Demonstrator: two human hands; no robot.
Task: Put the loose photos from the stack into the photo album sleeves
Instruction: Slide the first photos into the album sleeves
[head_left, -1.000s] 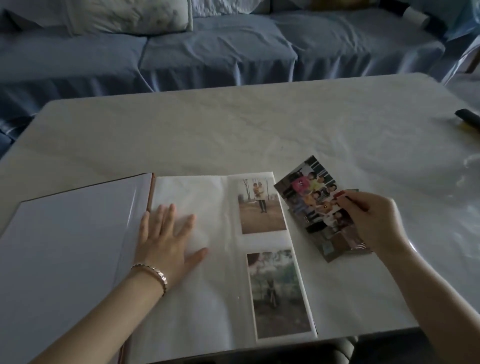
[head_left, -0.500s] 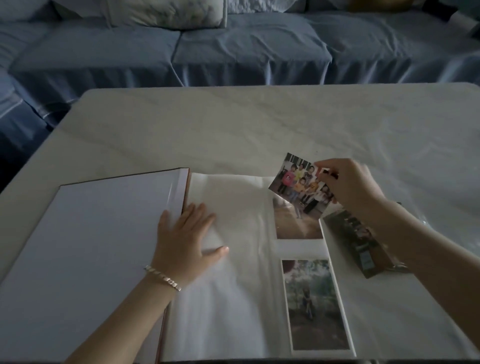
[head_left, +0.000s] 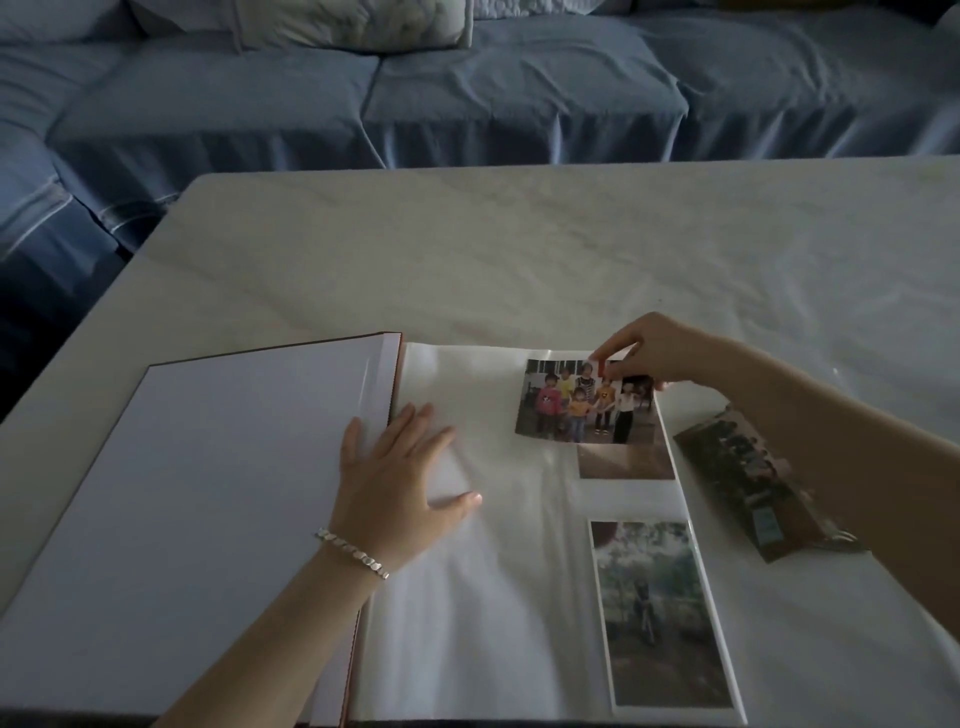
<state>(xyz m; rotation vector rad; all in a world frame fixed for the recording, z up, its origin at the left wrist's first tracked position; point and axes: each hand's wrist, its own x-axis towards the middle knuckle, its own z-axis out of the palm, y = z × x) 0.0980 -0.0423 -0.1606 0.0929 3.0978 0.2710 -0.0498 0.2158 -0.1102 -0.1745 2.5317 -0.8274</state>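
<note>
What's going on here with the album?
A person is filling a photo album on a table. Their left hand lies flat on the open right-hand page, while the right hand pinches a group photo of children by its top edge, over an already sleeved photo. The stack of loose photos lies on the table right of the album.

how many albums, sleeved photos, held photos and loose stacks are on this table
album: 1
sleeved photos: 2 (upper, lower)
held photo, pinched by the right hand: 1
loose stack: 1, its photos overlap too much to count
total: 5
</note>
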